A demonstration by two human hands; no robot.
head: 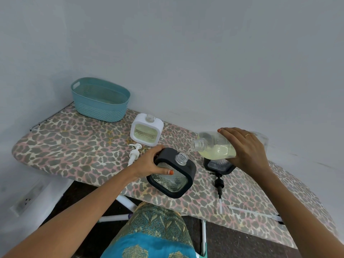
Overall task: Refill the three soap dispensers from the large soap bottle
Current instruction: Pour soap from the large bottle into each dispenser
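Not much margin up front from what I can see: the black dispenser (173,174) sits close to the ironing board's (74,146) near edge. The black pump (218,183) lies just beside it, with its tube reaching almost to that edge. The far side is wall, with the white dispenser (146,132) and the second black dispenser (219,165) near it. The open room is the board's left half, between the teal basket (100,103) and the white pump (135,151) lying flat. My left hand (151,162) grips the black dispenser's top corner, fingers curled round the frame. My right hand (242,146) wraps the large soap bottle (216,146), which is tipped neck-down. The soap inside is pale yellow, and a thin stream runs into the dispenser's open clear neck. The dispenser's window looks mostly clear.
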